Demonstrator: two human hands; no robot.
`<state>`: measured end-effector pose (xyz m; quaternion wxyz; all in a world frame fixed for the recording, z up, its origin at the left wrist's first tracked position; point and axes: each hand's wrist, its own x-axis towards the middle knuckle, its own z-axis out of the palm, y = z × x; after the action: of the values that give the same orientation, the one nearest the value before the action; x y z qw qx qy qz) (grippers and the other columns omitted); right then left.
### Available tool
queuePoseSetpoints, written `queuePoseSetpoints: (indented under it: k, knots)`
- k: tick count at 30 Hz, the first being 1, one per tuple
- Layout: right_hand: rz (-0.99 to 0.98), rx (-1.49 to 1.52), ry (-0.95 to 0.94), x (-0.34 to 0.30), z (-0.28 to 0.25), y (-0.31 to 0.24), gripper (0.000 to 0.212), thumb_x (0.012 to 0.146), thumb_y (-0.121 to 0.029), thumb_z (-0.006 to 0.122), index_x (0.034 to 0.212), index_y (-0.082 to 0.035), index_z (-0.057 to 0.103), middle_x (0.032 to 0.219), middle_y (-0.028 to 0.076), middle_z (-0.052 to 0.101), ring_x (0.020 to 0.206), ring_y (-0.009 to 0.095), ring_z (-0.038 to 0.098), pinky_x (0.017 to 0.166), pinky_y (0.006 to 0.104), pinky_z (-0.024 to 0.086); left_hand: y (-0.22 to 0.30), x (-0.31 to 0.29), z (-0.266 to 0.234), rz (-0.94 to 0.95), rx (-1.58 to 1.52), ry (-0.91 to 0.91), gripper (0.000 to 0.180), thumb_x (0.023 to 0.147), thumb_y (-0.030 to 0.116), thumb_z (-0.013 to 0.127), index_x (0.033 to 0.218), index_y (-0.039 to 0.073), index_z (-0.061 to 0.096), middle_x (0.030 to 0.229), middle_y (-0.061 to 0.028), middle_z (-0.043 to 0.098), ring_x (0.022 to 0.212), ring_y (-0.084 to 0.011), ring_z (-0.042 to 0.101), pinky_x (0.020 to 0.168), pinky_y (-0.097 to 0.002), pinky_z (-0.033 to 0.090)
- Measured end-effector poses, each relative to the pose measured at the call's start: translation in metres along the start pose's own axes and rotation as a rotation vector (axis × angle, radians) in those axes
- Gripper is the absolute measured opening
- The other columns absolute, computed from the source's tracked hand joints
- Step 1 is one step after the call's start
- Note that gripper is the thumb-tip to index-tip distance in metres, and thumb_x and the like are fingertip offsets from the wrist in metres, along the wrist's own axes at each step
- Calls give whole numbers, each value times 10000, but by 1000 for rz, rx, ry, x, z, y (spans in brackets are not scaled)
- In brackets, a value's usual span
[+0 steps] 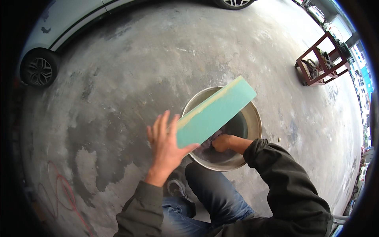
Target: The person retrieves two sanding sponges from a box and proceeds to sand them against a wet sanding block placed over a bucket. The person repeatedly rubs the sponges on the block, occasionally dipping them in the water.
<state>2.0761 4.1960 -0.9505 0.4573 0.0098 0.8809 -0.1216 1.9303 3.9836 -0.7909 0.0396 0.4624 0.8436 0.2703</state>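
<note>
A long, flat light-green board [215, 112] with a yellowish worn strip along its far edge slants across a round metal basin [257, 114]. My left hand [166, 140] grips the board's near left end, its thumb along the near edge and its index finger at the far corner; the other fingers are spread. Inside the basin, just beyond the board's near edge, my right hand [222, 143] reaches down with its fingers closed on a wet-looking purplish cloth [205, 148]. The board hides part of the cloth and basin, and the fingertips are out of sight.
My bent knee [201, 173] sits against the basin's near side. A pale car with a dark wheel [38, 68] stands far left. A dark-red tool cart [321, 59] stands at the far right. A red hose [65, 189] curls over the stained concrete floor [118, 79].
</note>
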Motion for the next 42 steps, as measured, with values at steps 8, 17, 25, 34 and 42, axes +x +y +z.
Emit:
queuePoseSetpoints:
  k: [8, 17, 25, 34, 42]
  knots:
    - [-89, 233, 166, -92, -23, -9, 483, 848, -141, 546, 1300, 25, 589, 1218, 253, 656, 1144, 405, 623, 934, 477, 506, -47, -40, 12, -789, -1087, -171, 518, 904, 130, 748, 1315, -73, 505, 1165, -161, 676, 1032, -239, 678, 856, -375, 573]
    - [-200, 553, 948, -206, -38, 0, 554, 908, -71, 546, 1449, 5, 452, 1330, 265, 583, 1211, 428, 571, 996, 446, 487, -38, -35, 42, -878, -1355, 43, 274, 965, 123, 654, 1182, -41, 617, 1116, -114, 691, 972, -200, 693, 804, -348, 582]
    - [223, -3, 1162, -92, -81, 23, 677, 852, -106, 495, 1482, 94, 351, 1592, 287, 265, 1498, 401, 248, 1220, 454, 256, -44, -20, 79, -884, -1459, 372, 403, 951, 256, 713, 1238, -10, 615, 1191, -100, 654, 1081, -217, 624, 918, -360, 499]
    - [72, -45, 1135, -75, -99, 1, 972, 732, -306, 665, 1529, 78, 262, 1621, 261, 223, 1523, 353, 214, 1249, 448, 175, -17, -7, 77, -919, -1445, 496, 380, 947, 244, 711, 1230, 10, 614, 1209, -106, 644, 1087, -237, 622, 910, -387, 505]
    - [-133, -187, 1153, -52, -90, -12, 781, 853, -268, 507, 1518, 85, 300, 1603, 253, 284, 1522, 341, 231, 1239, 435, 206, -14, -5, 85, -876, -1516, 510, 373, 968, 239, 681, 1231, -14, 601, 1221, -112, 641, 1074, -229, 626, 911, -380, 503]
